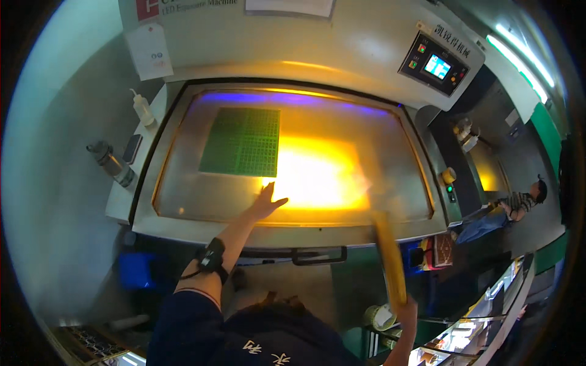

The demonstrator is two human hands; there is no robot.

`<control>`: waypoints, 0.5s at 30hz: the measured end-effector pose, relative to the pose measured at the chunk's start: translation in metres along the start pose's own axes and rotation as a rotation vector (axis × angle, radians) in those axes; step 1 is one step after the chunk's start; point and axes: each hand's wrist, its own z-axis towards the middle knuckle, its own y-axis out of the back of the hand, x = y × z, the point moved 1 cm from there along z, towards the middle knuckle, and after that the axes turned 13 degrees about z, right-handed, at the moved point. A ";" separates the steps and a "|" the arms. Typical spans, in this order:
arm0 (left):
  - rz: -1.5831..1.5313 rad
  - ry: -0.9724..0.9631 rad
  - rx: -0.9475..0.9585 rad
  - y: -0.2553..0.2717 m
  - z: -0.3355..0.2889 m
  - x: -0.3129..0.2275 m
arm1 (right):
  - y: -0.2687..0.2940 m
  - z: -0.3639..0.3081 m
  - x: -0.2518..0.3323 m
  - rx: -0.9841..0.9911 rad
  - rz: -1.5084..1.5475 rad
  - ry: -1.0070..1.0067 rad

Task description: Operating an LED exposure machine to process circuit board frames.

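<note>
A green gridded sheet, like a circuit board panel (241,143), lies on the left half of the machine's glass-like bed (195,198). My left hand (265,202) is at the panel's lower right corner, fingers spread and thumb out to the right. Its fingertips are at or just short of the panel's edge; I cannot tell whether they touch. To the right, in front of the machine, my right hand (406,312) grips the lower end of a thin yellowish panel (390,262). That panel stands nearly edge-on and is blurred by motion.
Bright yellow light (323,177) glows through the bed. At its left stand a squeeze bottle (143,108), a phone (132,149) and a drinking bottle (113,163). The control screen (437,66) is at upper right. A tape roll (448,175) and another person (506,207) are at right.
</note>
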 end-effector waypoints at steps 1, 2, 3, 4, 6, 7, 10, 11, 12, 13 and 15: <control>0.050 -0.141 0.007 -0.004 -0.011 -0.026 | -0.002 0.021 0.041 0.076 -0.170 0.232; 0.092 -0.288 0.031 0.003 -0.028 -0.067 | -0.003 0.033 0.087 0.135 -0.179 0.313; 0.333 -0.403 0.060 0.026 -0.052 -0.105 | -0.008 0.055 0.124 0.205 -0.201 0.480; 0.492 -0.477 0.087 0.050 -0.079 -0.128 | -0.022 0.076 0.153 0.237 -0.255 0.642; 0.644 -0.415 0.336 0.077 -0.106 -0.107 | -0.071 0.102 0.234 0.362 -0.430 0.857; 0.629 -0.268 0.311 0.089 -0.115 -0.075 | -0.106 0.113 0.261 0.392 -0.460 0.989; 0.705 0.060 0.340 0.133 -0.122 -0.004 | -0.205 0.131 0.306 0.738 -0.415 0.787; 0.835 0.001 0.332 0.141 -0.122 0.017 | -0.246 0.139 0.288 0.749 -0.341 0.864; 0.965 -0.025 0.323 0.147 -0.129 0.042 | -0.268 0.128 0.293 0.758 -0.330 0.865; 0.971 -0.023 0.331 0.156 -0.128 0.046 | -0.286 0.121 0.298 0.687 -0.360 0.954; 0.937 -0.035 0.452 0.183 -0.107 0.046 | -0.305 0.131 0.316 0.605 -0.391 1.025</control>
